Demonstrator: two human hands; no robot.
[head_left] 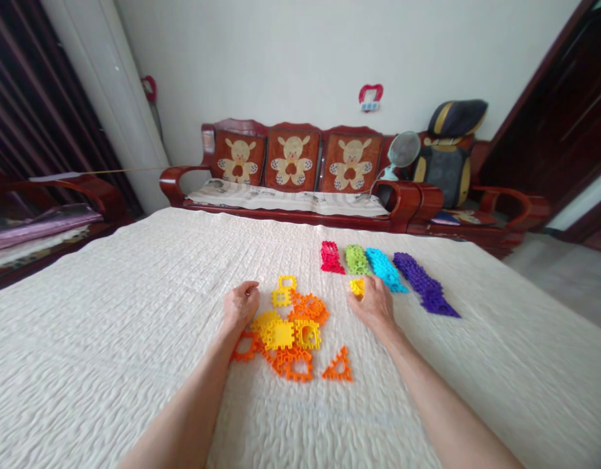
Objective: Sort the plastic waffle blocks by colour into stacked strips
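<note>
My right hand is closed on a yellow interlocking plastic piece, just in front of the colored rows. My left hand rests on the cover with its fingers curled, and nothing shows in it. Between the hands lies a loose pile of flat toothed pieces. Yellow squares lie on top, with orange pieces under and around them. Two yellow pieces sit at the pile's far end, beside more orange pieces. A single orange triangle lies apart, nearer to me.
Beyond my right hand, connected pieces stand in rows: red, green, light blue and purple. All lie on a quilted white cover. Behind are a wooden sofa, a small fan and a chair.
</note>
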